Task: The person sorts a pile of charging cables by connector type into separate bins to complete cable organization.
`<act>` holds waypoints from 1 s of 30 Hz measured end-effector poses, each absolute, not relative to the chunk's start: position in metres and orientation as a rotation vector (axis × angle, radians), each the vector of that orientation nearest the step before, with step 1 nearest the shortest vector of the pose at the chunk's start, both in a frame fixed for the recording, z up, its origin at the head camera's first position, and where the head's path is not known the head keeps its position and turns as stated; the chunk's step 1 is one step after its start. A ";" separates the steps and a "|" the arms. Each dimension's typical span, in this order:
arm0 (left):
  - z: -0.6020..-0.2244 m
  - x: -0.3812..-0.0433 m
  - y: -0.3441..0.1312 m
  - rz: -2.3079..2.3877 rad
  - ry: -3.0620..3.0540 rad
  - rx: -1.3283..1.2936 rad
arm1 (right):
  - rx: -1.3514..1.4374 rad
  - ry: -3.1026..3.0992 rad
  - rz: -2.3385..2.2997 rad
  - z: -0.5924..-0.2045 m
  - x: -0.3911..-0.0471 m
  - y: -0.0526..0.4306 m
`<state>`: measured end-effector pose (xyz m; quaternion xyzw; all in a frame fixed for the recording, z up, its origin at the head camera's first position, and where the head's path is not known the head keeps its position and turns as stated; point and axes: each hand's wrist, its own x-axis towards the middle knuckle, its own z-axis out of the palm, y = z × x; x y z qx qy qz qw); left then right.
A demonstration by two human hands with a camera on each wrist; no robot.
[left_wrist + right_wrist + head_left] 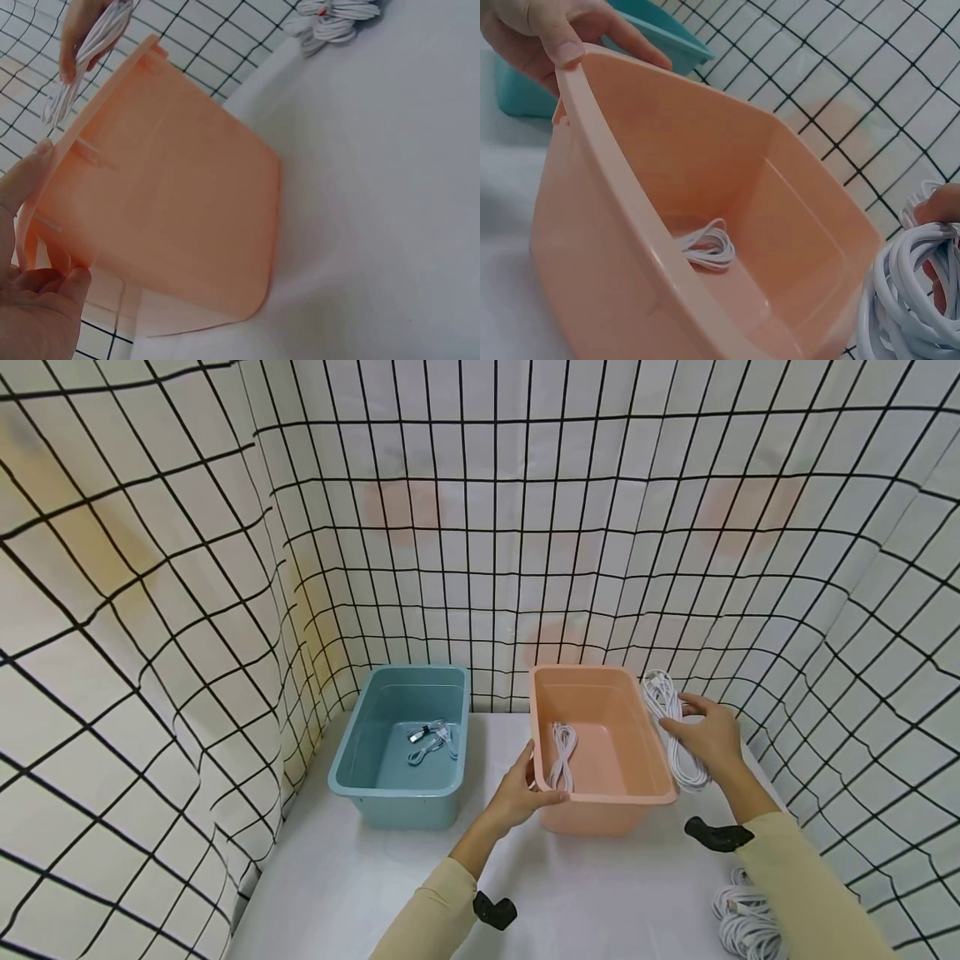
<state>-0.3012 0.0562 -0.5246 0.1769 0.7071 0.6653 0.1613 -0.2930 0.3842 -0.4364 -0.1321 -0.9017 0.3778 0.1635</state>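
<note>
My left hand (517, 791) pinches the near left corner of a peach plastic bin (600, 800), thumb over the rim and fingers beneath it, as the left wrist view shows. My right hand (708, 732) grips a thick coiled white cable (663, 703) just outside the bin's right wall. The cable hangs lengthwise beside the rim, its lower loops below the fingers. Inside the peach bin, a smaller white cable coil (562, 753) lies along the left side; the right wrist view also shows this coil (709, 246) on the floor of the bin.
To the left stands a teal bin (408, 792) with a few short cables (429, 743) in it. More coiled white cables (748, 918) lie at the front right, partly behind my right sleeve. Black wire grid panels (495, 527) enclose the white table (330, 877) at the back and sides.
</note>
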 end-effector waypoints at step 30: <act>-0.523 -0.300 0.055 1.912 2.012 0.508 | -0.229 -2.753 1.216 -0.432 -0.347 0.330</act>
